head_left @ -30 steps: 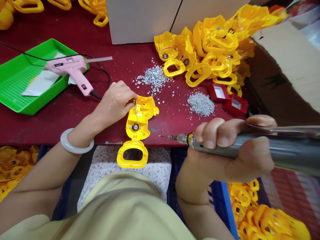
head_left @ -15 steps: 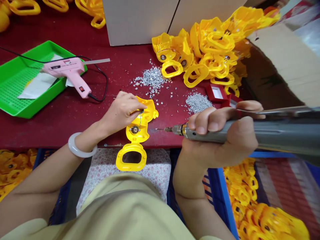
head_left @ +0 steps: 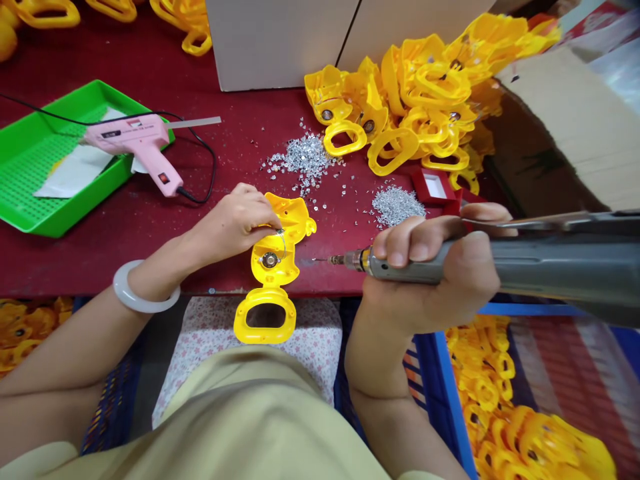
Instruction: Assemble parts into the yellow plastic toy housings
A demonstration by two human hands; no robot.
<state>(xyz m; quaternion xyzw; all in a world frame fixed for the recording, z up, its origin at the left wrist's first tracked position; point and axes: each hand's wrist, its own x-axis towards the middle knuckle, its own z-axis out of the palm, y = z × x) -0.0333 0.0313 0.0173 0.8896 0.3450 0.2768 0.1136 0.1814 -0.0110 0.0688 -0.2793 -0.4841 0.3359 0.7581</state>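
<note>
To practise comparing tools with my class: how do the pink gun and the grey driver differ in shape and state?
The pink gun is pistol-shaped; the grey driver is long and straight.
The gun lies across the green tray's rim; the driver is in the right hand.
A pale strip juts from the gun; the driver ends in a thin bit.

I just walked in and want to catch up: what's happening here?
A person's left hand pinches a small wired part over an open yellow shell, whose handle juts past the edge of the table. The right hand holds a gray power screwdriver, its tip pointing toward the shell but not touching it. Two piles of small metal pieces lie beyond.
</note>
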